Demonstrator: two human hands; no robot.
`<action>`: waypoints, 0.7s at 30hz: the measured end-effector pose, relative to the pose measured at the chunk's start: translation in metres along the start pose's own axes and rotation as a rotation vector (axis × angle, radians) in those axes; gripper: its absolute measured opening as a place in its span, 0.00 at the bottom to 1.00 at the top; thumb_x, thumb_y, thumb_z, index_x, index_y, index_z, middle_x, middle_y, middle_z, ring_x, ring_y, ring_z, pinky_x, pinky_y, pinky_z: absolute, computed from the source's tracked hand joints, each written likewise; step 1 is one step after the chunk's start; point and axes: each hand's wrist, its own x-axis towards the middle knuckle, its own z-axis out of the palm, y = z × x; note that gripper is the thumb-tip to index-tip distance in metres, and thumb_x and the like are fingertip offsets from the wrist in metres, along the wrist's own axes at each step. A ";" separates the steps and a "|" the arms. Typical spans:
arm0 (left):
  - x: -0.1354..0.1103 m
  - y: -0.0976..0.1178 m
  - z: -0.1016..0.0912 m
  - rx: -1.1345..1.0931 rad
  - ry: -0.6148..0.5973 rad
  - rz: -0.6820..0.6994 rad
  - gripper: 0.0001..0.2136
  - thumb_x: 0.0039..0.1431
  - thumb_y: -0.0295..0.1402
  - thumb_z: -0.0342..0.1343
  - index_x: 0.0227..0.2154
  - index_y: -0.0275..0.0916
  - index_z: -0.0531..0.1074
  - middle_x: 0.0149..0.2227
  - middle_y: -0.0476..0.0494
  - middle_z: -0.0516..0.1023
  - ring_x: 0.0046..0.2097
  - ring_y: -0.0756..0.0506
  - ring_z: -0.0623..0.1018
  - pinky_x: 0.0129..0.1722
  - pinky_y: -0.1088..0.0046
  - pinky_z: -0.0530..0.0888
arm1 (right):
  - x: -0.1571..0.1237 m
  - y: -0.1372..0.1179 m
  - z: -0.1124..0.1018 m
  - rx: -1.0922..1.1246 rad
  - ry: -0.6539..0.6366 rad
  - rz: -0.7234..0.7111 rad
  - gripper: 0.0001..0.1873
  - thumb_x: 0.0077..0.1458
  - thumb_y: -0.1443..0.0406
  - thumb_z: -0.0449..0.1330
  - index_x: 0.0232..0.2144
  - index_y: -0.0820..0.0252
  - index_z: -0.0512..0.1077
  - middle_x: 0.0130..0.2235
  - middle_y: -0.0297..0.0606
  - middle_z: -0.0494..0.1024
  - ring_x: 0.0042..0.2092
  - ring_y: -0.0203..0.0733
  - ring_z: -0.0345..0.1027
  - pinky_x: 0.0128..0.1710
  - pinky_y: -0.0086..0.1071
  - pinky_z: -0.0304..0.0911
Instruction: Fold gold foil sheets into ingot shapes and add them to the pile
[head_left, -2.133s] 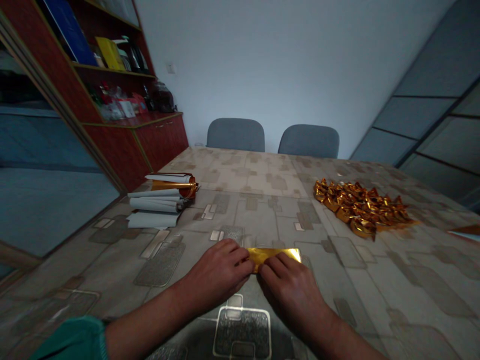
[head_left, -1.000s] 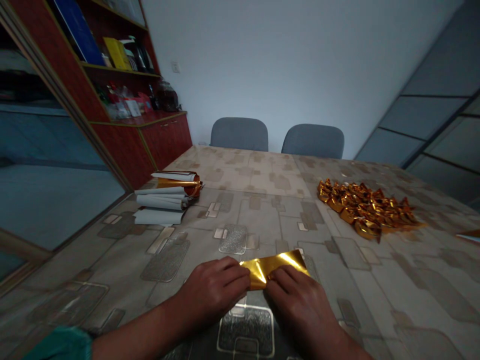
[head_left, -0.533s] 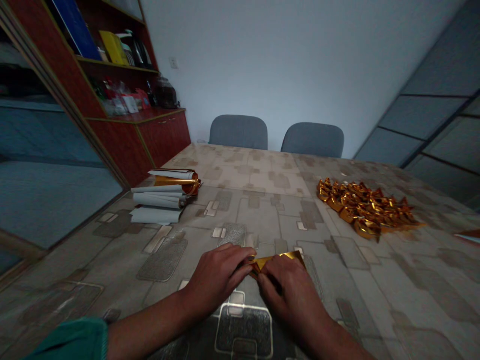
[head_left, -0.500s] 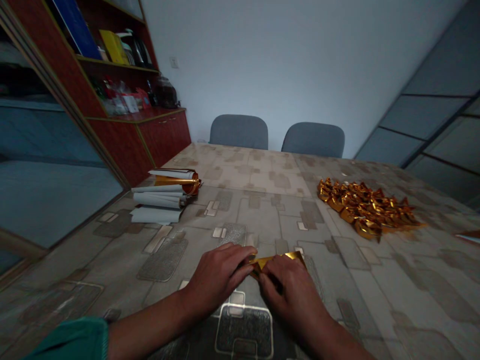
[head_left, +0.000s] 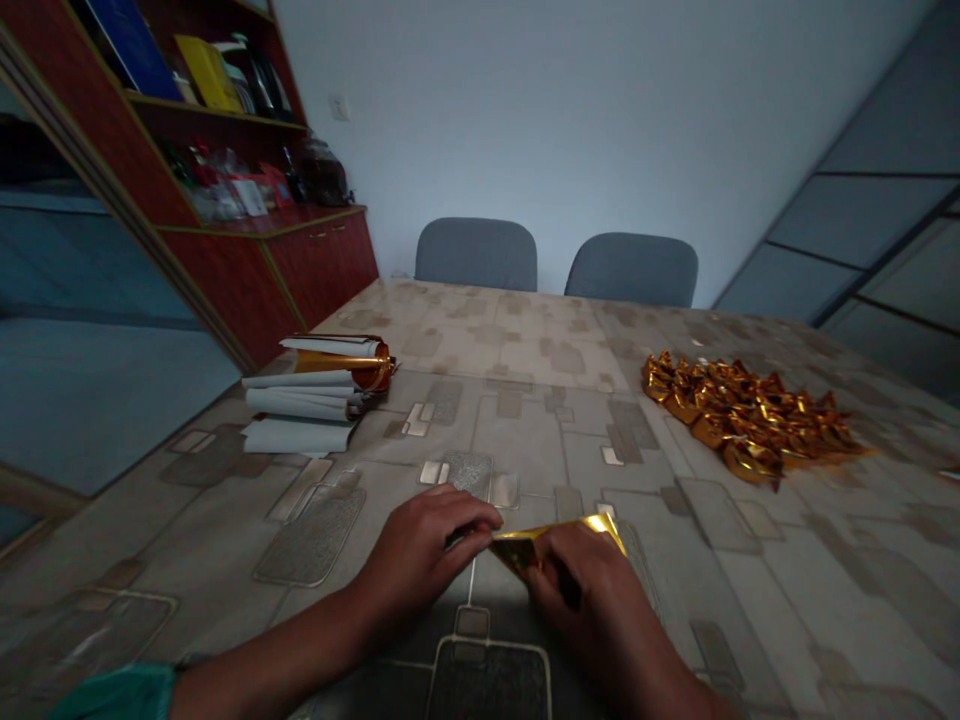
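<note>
Your right hand (head_left: 592, 600) presses the folded gold foil (head_left: 525, 545) onto the near bench (head_left: 840, 600); your left hand (head_left: 424, 560) curls at its left tip, grip unclear. Open bench runs left; the foil pile (head_left: 750, 425) sits far right.

And over to the upper left, a dark red wooden cabinet (head_left: 322, 280) with packed shelves (head_left: 217, 115) above it! Straight ahead, two grey chairs (head_left: 475, 256) sit side by side against a pale wall (head_left: 540, 110), tall grey glass panels (head_left: 892, 235) run down the right, and the light's dim, cool.
</note>
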 end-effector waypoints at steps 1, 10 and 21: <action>0.000 0.000 0.000 0.027 -0.001 0.015 0.06 0.65 0.28 0.55 0.38 0.42 0.78 0.35 0.49 0.82 0.39 0.44 0.79 0.38 0.69 0.71 | -0.001 0.001 0.000 0.007 -0.010 0.024 0.07 0.54 0.70 0.54 0.26 0.55 0.68 0.24 0.32 0.72 0.26 0.39 0.66 0.27 0.31 0.55; -0.003 0.003 0.005 0.206 0.068 0.137 0.09 0.69 0.29 0.50 0.41 0.40 0.76 0.37 0.46 0.81 0.39 0.44 0.78 0.39 0.68 0.73 | -0.001 0.001 0.000 0.006 -0.036 -0.029 0.10 0.59 0.72 0.52 0.27 0.56 0.68 0.27 0.33 0.76 0.29 0.40 0.69 0.31 0.31 0.58; -0.032 0.027 0.020 0.375 0.052 0.455 0.14 0.73 0.27 0.42 0.51 0.36 0.72 0.44 0.42 0.81 0.47 0.45 0.78 0.52 0.66 0.75 | -0.006 0.005 0.001 -0.027 -0.076 -0.047 0.11 0.59 0.72 0.56 0.25 0.58 0.68 0.27 0.36 0.76 0.29 0.41 0.68 0.30 0.32 0.59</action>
